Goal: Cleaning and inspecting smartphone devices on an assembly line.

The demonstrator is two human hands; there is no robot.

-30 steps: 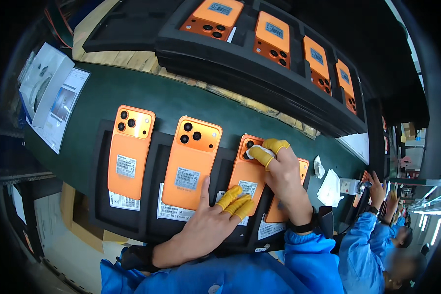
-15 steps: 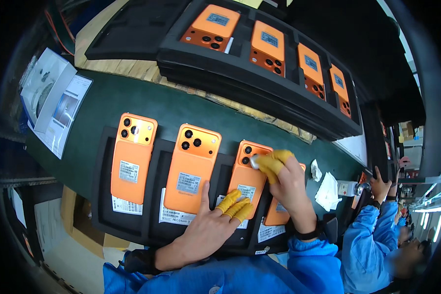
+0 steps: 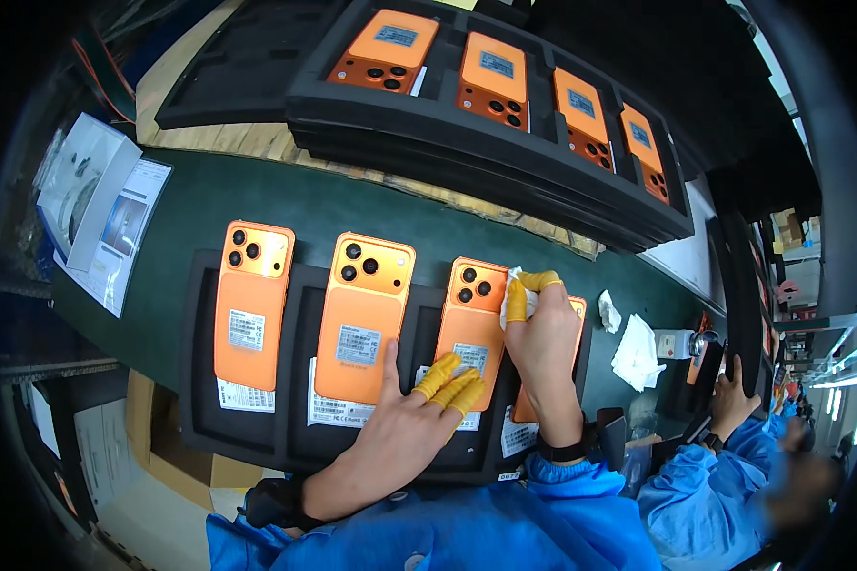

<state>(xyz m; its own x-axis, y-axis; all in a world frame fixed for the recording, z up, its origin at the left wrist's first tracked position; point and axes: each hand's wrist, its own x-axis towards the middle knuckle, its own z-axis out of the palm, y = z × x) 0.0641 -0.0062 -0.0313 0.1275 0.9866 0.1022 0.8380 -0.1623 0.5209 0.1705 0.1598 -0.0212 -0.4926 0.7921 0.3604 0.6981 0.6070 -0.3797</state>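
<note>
Several orange smartphones lie back up in a row, camera ends away from me, over a black foam tray (image 3: 295,285). My right hand (image 3: 543,352), with yellow finger cots, pinches a white wipe (image 3: 515,303) against the upper right edge of the third phone (image 3: 467,328). My left hand (image 3: 395,433) lies with fingers stretched out, its yellow-cotted tips on that phone's lower part beside the label. One bare finger reaches to the lower right edge of the second phone (image 3: 357,333). The leftmost phone (image 3: 249,324) is untouched. My right hand partly covers the rightmost phone (image 3: 578,319).
Stacked black foam trays (image 3: 486,157) with more orange phones stand at the back. Crumpled white wipes (image 3: 638,354) lie on the green mat at right. A white box piece and printed sheet (image 3: 129,228) sit at left. A co-worker's hand (image 3: 733,400) is at far right.
My right hand has moved the wipe from the third phone's camera lenses to its upper right edge. My left hand stays on the same phone. The whole view has shifted slightly.
</note>
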